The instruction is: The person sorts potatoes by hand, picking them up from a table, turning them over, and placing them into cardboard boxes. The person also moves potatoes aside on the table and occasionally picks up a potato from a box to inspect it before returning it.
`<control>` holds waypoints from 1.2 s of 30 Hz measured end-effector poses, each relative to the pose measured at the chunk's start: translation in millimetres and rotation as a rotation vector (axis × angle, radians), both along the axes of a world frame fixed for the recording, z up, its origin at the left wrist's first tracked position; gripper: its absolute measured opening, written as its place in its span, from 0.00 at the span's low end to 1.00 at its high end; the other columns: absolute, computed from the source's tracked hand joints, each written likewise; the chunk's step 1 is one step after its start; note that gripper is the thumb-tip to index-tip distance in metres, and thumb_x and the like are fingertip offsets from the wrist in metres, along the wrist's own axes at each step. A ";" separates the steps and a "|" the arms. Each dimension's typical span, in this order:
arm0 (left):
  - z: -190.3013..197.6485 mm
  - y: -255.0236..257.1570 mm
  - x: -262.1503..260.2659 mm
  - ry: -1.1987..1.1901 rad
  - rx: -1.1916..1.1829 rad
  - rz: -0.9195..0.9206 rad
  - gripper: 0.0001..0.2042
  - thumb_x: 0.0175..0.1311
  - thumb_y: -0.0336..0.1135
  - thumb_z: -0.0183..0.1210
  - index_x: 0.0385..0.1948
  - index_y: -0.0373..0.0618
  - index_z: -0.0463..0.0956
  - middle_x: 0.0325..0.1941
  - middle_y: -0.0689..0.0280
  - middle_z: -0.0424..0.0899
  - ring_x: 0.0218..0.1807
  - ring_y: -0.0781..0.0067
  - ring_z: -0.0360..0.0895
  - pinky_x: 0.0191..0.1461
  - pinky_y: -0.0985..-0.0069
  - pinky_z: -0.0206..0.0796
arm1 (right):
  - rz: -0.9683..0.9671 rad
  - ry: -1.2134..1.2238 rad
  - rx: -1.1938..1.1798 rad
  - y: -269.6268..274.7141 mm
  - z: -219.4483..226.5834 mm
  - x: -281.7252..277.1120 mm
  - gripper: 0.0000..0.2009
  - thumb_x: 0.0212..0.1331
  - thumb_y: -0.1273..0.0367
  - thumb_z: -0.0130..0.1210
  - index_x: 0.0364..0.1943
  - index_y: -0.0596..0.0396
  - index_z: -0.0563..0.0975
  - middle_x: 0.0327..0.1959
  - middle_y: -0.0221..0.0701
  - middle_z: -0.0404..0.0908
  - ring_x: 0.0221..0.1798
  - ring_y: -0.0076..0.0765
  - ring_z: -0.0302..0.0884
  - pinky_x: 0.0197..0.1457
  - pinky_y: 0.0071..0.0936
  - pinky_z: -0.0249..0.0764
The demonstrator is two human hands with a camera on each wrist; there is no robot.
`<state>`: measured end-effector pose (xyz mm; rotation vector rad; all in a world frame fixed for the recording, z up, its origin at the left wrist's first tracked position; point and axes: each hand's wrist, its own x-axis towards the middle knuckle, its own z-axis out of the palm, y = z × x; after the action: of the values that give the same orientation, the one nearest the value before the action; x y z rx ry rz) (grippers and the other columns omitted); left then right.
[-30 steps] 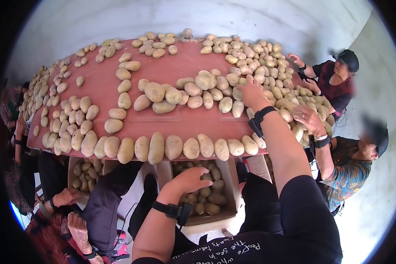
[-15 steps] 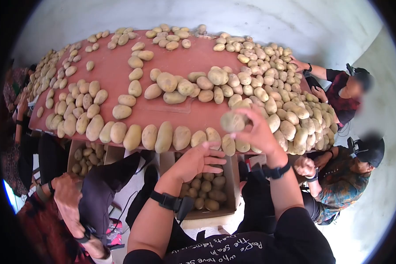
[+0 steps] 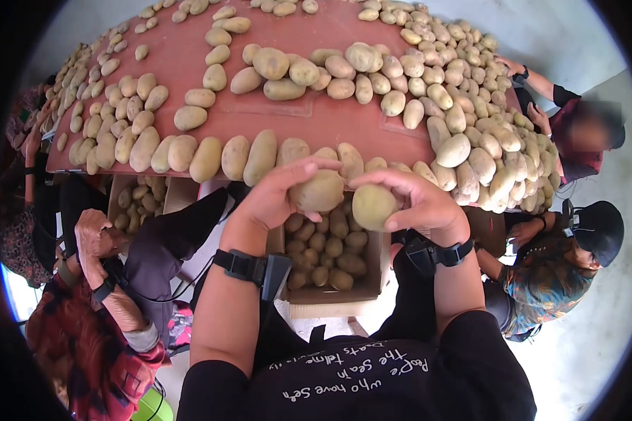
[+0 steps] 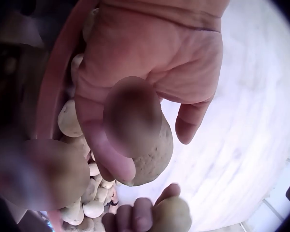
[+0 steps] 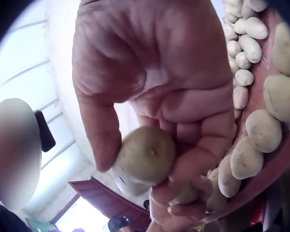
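In the head view my left hand (image 3: 277,186) grips a brownish potato (image 3: 316,191), fingers over its top. Beside it my right hand (image 3: 428,203) holds a rounder, yellower potato (image 3: 373,207) between thumb and fingers. Both hands are close together in front of the table edge, over a cardboard box (image 3: 330,310) of potatoes. The left wrist view shows the left hand's potato (image 4: 157,162) under the curled fingers. From the right wrist, the other potato (image 5: 145,154) sits between thumb and fingers.
A red table (image 3: 260,116) carries a front row of potatoes (image 3: 207,158) and a large heap (image 3: 484,140) on the right. Another potato box (image 3: 182,193) stands at lower left. People sit close on both sides: a checked sleeve (image 3: 112,358) left, a patterned shirt (image 3: 544,295) right.
My right hand has come back from the heap with a potato and now sits beside the left. The left hand, empty half a second ago, now holds a potato too. The head view has tipped downward.
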<state>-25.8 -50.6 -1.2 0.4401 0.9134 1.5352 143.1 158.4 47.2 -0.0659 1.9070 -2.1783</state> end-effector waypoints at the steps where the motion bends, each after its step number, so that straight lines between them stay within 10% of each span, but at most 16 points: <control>1: -2.1 -1.0 -2.4 0.005 0.003 0.030 0.24 0.71 0.49 0.49 0.59 0.41 0.72 0.51 0.60 0.81 0.49 0.70 0.82 0.30 0.75 0.76 | 0.065 -0.014 0.055 -1.5 -2.9 -0.5 0.33 0.52 0.71 0.66 0.65 0.55 0.68 0.63 0.29 0.70 0.65 0.27 0.65 0.68 0.28 0.61; 10: -10.8 -3.0 -7.1 0.003 0.022 0.150 0.22 0.71 0.49 0.47 0.53 0.41 0.76 0.46 0.58 0.84 0.45 0.67 0.83 0.27 0.75 0.73 | 0.229 -0.176 0.530 -15.3 -53.3 -5.5 0.26 0.60 0.67 0.59 0.64 0.53 0.70 0.54 0.35 0.79 0.51 0.31 0.78 0.56 0.28 0.73; 25: -8.3 -12.1 -9.9 0.065 0.219 -0.121 0.30 0.70 0.55 0.48 0.55 0.31 0.72 0.61 0.51 0.76 0.64 0.60 0.73 0.62 0.63 0.69 | 0.017 -0.232 -0.340 -30.3 -45.7 -13.3 0.39 0.65 0.54 0.58 0.73 0.56 0.52 0.61 0.42 0.69 0.58 0.40 0.76 0.56 0.40 0.79; 36: -10.8 -23.0 -27.8 0.014 0.220 0.100 0.20 0.72 0.47 0.47 0.45 0.35 0.75 0.37 0.55 0.84 0.48 0.55 0.84 0.51 0.64 0.77 | 0.516 -0.336 0.665 -46.8 -114.9 -18.1 0.25 0.56 0.61 0.63 0.59 0.47 0.74 0.57 0.40 0.75 0.51 0.41 0.78 0.59 0.35 0.71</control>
<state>-53.7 -73.6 -12.0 0.5701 0.7899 1.7348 125.0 111.6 -67.7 -0.0569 2.0195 -1.0938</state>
